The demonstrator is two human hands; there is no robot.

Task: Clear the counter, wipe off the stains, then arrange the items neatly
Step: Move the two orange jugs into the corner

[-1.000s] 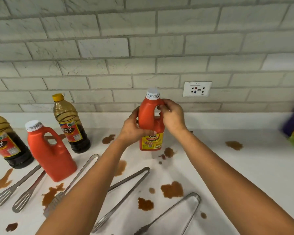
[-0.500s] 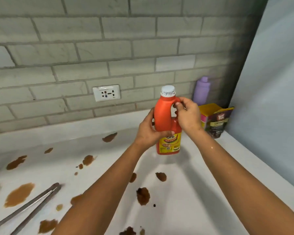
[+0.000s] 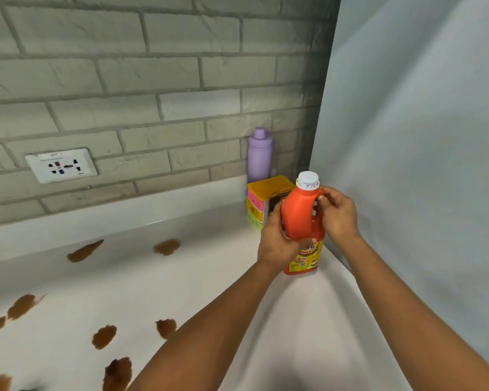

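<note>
An orange ketchup bottle (image 3: 299,213) with a white cap and a yellow label is upright near the counter's right end, close to the side wall. My left hand (image 3: 277,241) grips its body from the left. My right hand (image 3: 336,215) holds its handle from the right. Whether its base touches the white counter (image 3: 209,277) I cannot tell. Brown stains (image 3: 167,246) are scattered over the counter to the left and front.
A purple bottle (image 3: 259,156) stands in the back right corner. A yellow and pink box (image 3: 261,201) sits just behind the ketchup bottle. A wall socket (image 3: 61,165) is on the brick wall. A pale side wall (image 3: 421,165) closes the right.
Both hands carried the ketchup bottle to the right along the counter, away from the other bottles and tongs, toward the right corner. The view turned right with it.
</note>
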